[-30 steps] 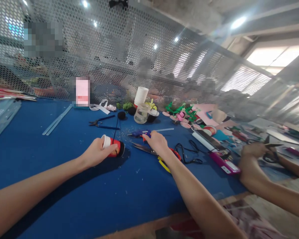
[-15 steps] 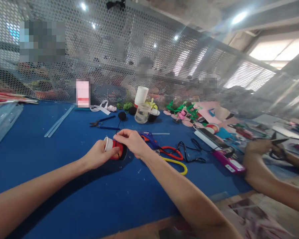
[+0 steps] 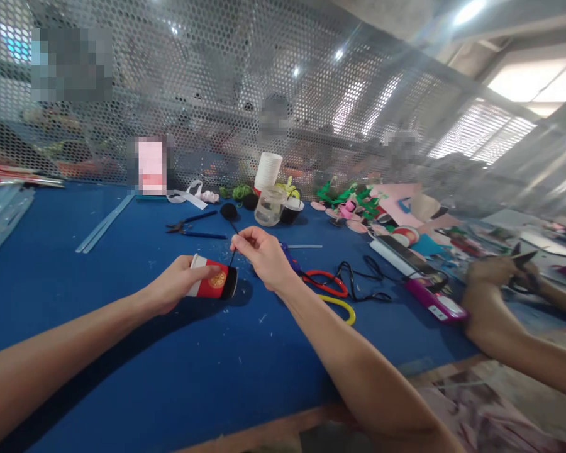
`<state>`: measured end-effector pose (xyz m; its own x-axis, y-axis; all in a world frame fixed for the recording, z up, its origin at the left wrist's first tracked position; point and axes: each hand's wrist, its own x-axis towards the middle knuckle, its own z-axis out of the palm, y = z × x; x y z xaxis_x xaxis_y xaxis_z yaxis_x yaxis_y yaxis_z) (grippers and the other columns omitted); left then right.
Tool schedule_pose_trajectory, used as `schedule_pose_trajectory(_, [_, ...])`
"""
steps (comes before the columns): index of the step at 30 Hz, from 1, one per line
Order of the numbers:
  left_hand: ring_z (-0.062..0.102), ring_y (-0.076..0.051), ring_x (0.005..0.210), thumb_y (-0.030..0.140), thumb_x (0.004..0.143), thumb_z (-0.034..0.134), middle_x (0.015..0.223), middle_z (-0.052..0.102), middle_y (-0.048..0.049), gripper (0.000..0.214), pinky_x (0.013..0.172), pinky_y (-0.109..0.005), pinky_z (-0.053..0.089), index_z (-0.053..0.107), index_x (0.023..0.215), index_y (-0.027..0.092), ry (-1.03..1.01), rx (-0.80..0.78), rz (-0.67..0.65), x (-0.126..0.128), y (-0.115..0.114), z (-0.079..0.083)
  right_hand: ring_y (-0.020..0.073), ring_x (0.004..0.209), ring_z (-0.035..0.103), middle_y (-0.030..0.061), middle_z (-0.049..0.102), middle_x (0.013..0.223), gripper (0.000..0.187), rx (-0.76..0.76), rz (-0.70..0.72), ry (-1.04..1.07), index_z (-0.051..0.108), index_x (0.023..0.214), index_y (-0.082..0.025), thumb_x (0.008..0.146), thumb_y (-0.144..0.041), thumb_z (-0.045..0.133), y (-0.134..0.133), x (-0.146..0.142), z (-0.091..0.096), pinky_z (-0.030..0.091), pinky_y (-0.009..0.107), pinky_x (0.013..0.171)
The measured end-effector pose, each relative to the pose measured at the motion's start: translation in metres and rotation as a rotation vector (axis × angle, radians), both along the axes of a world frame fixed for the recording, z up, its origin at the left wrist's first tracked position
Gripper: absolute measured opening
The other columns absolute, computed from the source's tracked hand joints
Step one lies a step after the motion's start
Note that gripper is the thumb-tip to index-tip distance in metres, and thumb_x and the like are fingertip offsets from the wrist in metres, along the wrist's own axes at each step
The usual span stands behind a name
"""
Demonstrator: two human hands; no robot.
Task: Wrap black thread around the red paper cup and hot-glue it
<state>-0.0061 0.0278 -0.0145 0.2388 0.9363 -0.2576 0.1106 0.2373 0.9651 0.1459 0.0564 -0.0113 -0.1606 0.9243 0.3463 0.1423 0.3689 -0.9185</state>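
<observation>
My left hand (image 3: pixel 172 289) is wrapped round a red and white paper cup (image 3: pixel 212 284) that lies on its side on the blue table (image 3: pixel 122 352). The cup's dark end faces right. My right hand (image 3: pixel 264 255) pinches a thin black string (image 3: pixel 233 255) just above that end. The string runs up to a black pompom (image 3: pixel 228 211) lying farther back on the table.
Behind my right hand lie a blue glue gun (image 3: pixel 288 257) and red and yellow handled scissors (image 3: pixel 332 292). Pliers (image 3: pixel 188 226), a glass jar (image 3: pixel 268 206), white cups (image 3: pixel 268 170) and craft scraps stand toward the mesh screen (image 3: pixel 264 94). Another person's hands (image 3: pixel 495 283) hold scissors at right.
My right hand left the glue gun, came to the cup's dark end, then lifted a little with the black string pinched. The left hand stayed on the cup.
</observation>
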Motion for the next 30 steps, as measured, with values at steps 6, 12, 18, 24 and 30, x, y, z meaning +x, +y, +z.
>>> schedule_pose_trajectory(6, [0.036,-0.004,0.039,0.031,0.057,0.058,0.044,0.046,0.0053,0.021,0.039,-0.017,0.023,0.05,0.054,0.012,0.055,0.102,-0.046,0.0,-0.004,0.0,0.0082,0.054,0.046,-0.0014,0.053,0.059,0.015,-0.012,-0.019,-0.057,0.05,0.062,-0.015,0.07,-0.027,0.051,0.002,0.001,-0.002,0.036,0.022,0.054])
schedule_pose_trajectory(12, [0.036,-0.004,0.042,0.03,0.058,0.059,0.046,0.046,0.0051,0.021,0.041,-0.017,0.025,0.051,0.054,0.012,0.083,0.182,-0.059,0.0,-0.008,0.002,0.0091,0.056,0.048,-0.0008,0.055,0.06,0.015,-0.043,-0.016,-0.096,0.05,0.062,-0.015,0.07,-0.028,0.051,0.001,0.001,-0.002,0.036,0.022,0.055])
schedule_pose_trajectory(18, [0.034,-0.004,0.041,0.033,0.059,0.058,0.045,0.046,0.0054,0.022,0.04,-0.016,0.026,0.052,0.054,0.012,0.08,0.222,-0.055,0.0,-0.011,0.003,0.0093,0.057,0.049,-0.0003,0.055,0.06,0.013,-0.069,0.005,-0.1,0.051,0.063,-0.015,0.07,-0.026,0.051,0.0,0.001,-0.002,0.037,0.023,0.056])
schedule_pose_trajectory(24, [0.033,-0.005,0.041,0.033,0.061,0.057,0.046,0.045,0.0053,0.021,0.04,-0.017,0.027,0.054,0.057,0.012,0.125,0.286,-0.057,-0.001,-0.012,0.002,0.0101,0.061,0.051,0.0006,0.056,0.062,0.013,-0.067,0.023,-0.113,0.051,0.064,-0.014,0.07,-0.026,0.051,0.0,0.0,-0.003,0.038,0.024,0.06])
schedule_pose_trajectory(30, [0.034,-0.005,0.042,0.033,0.06,0.058,0.047,0.046,0.0048,0.02,0.04,-0.018,0.028,0.055,0.058,0.013,0.159,0.322,-0.052,-0.002,-0.014,0.001,0.0099,0.06,0.051,0.0002,0.055,0.062,0.013,-0.11,0.048,-0.118,0.05,0.064,-0.015,0.07,-0.026,0.051,0.0,0.0,-0.003,0.039,0.024,0.061])
